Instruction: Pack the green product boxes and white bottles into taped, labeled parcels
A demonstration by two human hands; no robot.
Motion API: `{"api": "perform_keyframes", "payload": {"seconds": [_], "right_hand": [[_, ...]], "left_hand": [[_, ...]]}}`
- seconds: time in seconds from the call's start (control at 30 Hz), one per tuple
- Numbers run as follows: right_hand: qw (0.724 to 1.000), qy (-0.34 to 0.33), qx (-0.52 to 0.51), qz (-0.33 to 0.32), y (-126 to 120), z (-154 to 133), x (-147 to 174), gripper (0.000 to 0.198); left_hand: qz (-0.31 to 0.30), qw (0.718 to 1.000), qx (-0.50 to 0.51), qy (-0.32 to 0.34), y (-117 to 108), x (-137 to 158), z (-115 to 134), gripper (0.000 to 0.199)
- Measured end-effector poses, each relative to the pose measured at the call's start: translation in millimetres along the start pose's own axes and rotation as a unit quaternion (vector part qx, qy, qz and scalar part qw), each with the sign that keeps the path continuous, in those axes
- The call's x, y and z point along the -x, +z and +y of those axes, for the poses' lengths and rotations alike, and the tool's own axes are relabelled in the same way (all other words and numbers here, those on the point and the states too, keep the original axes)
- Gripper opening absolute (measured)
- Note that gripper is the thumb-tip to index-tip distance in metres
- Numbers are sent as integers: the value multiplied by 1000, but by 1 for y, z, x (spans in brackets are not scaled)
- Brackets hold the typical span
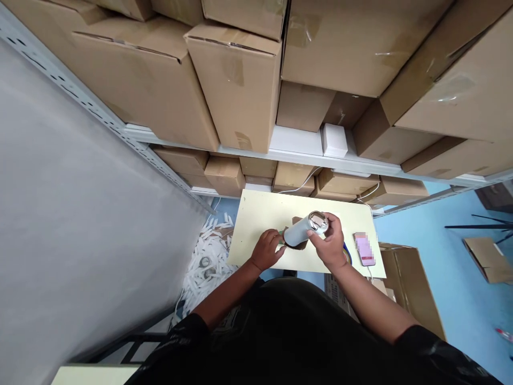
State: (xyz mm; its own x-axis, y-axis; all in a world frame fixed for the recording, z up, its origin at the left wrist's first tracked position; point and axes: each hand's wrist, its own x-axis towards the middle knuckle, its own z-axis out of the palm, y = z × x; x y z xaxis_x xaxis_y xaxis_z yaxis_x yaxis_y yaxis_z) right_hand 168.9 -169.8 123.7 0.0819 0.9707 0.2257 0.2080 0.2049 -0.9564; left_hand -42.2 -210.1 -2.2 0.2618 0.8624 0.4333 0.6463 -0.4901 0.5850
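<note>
One cylinder [300, 233], right hand [329, 243] clamped on it, left hand [267, 249] beside lower end, grip unclear

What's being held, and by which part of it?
A pale cylinder: the right hand grips it near its shiny end. The left hand is at the other end; its grip can't be told.

Table [256, 214] before us. Over it, cylinder [298, 231] between our hands: left hand [267, 249] at its lower end, right hand [331, 243] around its upper. On table, tape roll [348, 255] just right of right hand, phone [364, 249] farther right. Beyond table, shelving [296, 140] with cartons [236, 85] on upper and lower tiers. To our left, wall [88, 214]; scraps [196, 283] between wall and table. Right of table, open carton [417, 283].
</note>
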Motion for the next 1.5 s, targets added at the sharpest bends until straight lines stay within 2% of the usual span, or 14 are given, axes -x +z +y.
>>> {"api": "perform_keyframes", "payload": {"seconds": [0.1,0.17,0.23,0.33,0.43,0.57,0.7,0.83,0.93,1.03,1.17,1.23,1.37,1.5], "right_hand": [[1000,4,-9,15,1,6,2,63],[1000,11,-18,18,5,11,0,62],[999,19,-25,13,9,15,-3,60],[999,30,-35,6,12,19,-6,59],[998,38,-41,9,12,21,-7,57],[998,48,-29,11,3,24,-10,55],[998,57,32,2,-5,27,-12,54],[986,52,147,-54,-1,31,-2,61],[968,1,220,-116,9,45,13,70],[953,-62,257,-148,14,65,24,66],[946,-46,274,-168,13,84,24,60],[947,-18,250,-201,13,87,17,52],[948,15,225,-226,15,85,0,10],[931,-31,285,-227,14,79,-2,6]], "left_hand": [[-21,1000,-5,-19,-2,-3,-1,27],[-29,998,11,-57,-4,-7,1,30],[-36,990,39,-127,-4,-10,4,30],[-34,961,100,-256,1,-15,8,30],[-23,932,173,-319,7,-16,9,46],[-47,941,178,-284,9,-17,6,70],[-80,957,126,-247,3,-21,7,71],[-98,965,114,-214,3,-24,14,71],[-78,969,110,-206,9,-23,17,67],[-52,969,112,-215,18,-19,16,67],[-58,967,149,-199,23,-12,9,66],[-64,964,169,-197,23,-10,6,68],[-87,960,165,-209,19,-10,6,74],[-88,962,158,-205,19,-12,10,75]]}}
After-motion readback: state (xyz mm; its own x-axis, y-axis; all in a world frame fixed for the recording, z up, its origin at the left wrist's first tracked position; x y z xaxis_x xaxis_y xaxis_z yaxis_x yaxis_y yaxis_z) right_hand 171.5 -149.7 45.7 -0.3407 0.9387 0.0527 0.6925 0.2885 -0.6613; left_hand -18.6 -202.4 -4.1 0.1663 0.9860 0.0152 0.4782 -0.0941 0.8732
